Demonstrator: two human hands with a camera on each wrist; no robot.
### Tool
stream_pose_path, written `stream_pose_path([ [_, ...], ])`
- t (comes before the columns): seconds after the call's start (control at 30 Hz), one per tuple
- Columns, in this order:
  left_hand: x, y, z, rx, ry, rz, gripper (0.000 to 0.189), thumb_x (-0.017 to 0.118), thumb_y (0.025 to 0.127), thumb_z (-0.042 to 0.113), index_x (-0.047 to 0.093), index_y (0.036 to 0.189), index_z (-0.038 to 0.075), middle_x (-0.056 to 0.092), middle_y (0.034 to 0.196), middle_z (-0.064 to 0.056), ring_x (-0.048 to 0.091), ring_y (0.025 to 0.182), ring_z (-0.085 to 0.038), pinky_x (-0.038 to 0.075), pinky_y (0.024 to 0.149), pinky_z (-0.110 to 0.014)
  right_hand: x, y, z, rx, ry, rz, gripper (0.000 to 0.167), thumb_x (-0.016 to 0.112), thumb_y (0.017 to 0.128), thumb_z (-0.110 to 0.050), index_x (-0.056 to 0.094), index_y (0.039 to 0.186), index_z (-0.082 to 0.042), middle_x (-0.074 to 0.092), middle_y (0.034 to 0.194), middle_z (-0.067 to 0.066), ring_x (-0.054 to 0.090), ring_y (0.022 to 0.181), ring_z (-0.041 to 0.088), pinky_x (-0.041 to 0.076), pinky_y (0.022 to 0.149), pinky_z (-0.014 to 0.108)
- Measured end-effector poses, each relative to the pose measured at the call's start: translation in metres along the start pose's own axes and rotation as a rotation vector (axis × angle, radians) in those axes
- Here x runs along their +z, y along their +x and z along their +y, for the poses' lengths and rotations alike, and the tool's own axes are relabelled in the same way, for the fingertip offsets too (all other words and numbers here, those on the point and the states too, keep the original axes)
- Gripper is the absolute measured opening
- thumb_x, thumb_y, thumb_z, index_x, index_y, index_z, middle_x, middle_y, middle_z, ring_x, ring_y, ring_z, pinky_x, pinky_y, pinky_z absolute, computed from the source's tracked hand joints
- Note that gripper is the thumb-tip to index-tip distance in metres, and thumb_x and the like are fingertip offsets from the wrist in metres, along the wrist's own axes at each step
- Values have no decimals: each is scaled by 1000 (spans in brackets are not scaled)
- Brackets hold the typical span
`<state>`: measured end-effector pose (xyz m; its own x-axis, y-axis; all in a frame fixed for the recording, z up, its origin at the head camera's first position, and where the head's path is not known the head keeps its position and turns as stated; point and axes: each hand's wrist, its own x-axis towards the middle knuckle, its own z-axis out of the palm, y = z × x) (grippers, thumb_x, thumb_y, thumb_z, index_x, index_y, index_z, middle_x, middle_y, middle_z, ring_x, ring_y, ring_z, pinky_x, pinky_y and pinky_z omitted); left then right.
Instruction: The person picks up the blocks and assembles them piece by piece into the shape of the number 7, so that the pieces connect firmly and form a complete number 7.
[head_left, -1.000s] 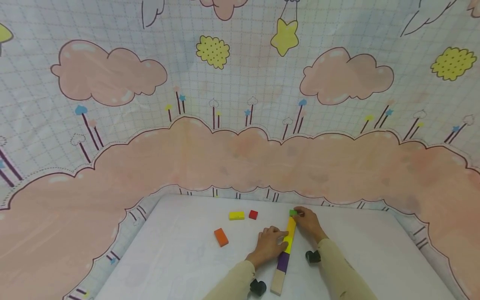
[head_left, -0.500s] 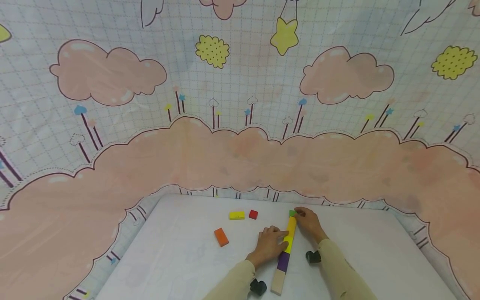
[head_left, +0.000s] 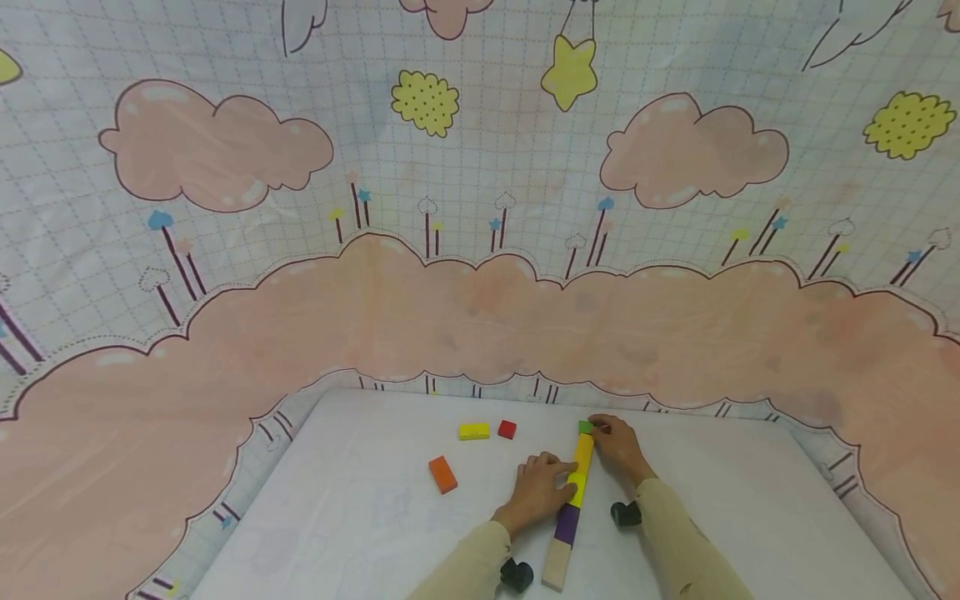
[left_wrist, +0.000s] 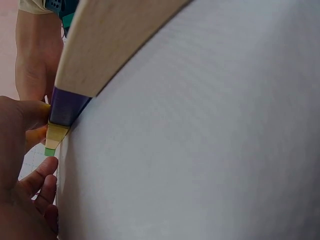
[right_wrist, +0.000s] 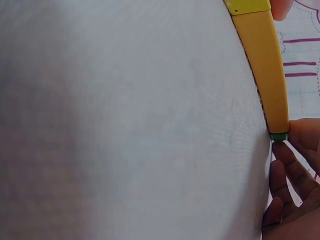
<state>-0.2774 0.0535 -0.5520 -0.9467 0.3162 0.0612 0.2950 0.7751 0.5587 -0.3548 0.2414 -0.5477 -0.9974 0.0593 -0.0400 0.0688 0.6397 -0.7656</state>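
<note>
A straight row of blocks runs away from the person on the white table. Nearest is a plain wood block (head_left: 557,564), then a purple block (head_left: 567,526), a yellow block (head_left: 577,488), an amber block (head_left: 582,454) and a small green block (head_left: 585,427). My left hand (head_left: 536,492) rests its thumb and index finger on the yellow and amber blocks from the left. At the far end my right hand (head_left: 615,439) pinches the green block between thumb and fingers. In the right wrist view the green block (right_wrist: 279,136) touches the amber block's end (right_wrist: 267,75).
To the left on the table (head_left: 352,500) lie a yellow block (head_left: 473,431), a red block (head_left: 507,429) and an orange block (head_left: 442,474). Black heart-shaped pieces (head_left: 517,575) sit by each forearm. A cloud-patterned cloth (head_left: 480,317) stands behind the table.
</note>
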Motion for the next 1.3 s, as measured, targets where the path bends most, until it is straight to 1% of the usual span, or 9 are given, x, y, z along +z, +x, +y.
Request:
stream_pose_path([
  [0.37, 0, 0, 0, 3, 5, 2, 37, 65, 93, 38, 64, 130, 33, 59, 116, 1, 47, 102, -16, 36, 81, -29, -1, 0, -1, 6, -7, -4, 35, 52, 99, -19, 59, 131, -5, 60, 126, 19, 55, 111, 32, 46, 100, 50],
  [0.5, 0, 0, 0, 7, 5, 0, 37, 64, 94, 38, 64, 130, 33, 59, 116, 2, 46, 102, -16, 36, 81, -29, -5, -1, 0, 12, -14, -15, 38, 49, 100, -20, 57, 135, -8, 58, 130, 19, 54, 115, 33, 43, 103, 54],
  [0.67, -1, -2, 1, 13, 3, 0, 37, 64, 94, 38, 64, 131, 32, 59, 116, 1, 46, 102, -16, 36, 81, -29, -10, -5, 3, 8, -15, -19, 38, 46, 99, -19, 57, 135, -11, 58, 132, 17, 54, 118, 32, 42, 105, 54],
  [0.83, 0, -1, 0, 6, 5, 1, 37, 64, 94, 39, 63, 131, 33, 58, 117, 2, 46, 103, -16, 37, 83, -30, -12, -9, 2, -16, 5, -20, 37, 50, 96, -17, 59, 132, -10, 60, 129, 18, 55, 114, 32, 44, 101, 53],
  [1.03, -1, -2, 0, 11, 8, -4, 37, 64, 94, 39, 63, 131, 33, 58, 118, 1, 47, 105, -17, 37, 84, -31, -8, -15, -4, 14, 13, -51, 41, 60, 95, -23, 59, 133, -10, 58, 131, 17, 52, 114, 32, 44, 101, 52],
  [1.3, -2, -2, 1, 14, 7, -9, 37, 63, 95, 39, 63, 131, 32, 58, 119, 0, 47, 104, -17, 37, 84, -31, -7, -16, -2, -18, -24, -39, 41, 62, 93, -23, 61, 131, -9, 56, 134, 19, 50, 123, 36, 39, 106, 57],
])
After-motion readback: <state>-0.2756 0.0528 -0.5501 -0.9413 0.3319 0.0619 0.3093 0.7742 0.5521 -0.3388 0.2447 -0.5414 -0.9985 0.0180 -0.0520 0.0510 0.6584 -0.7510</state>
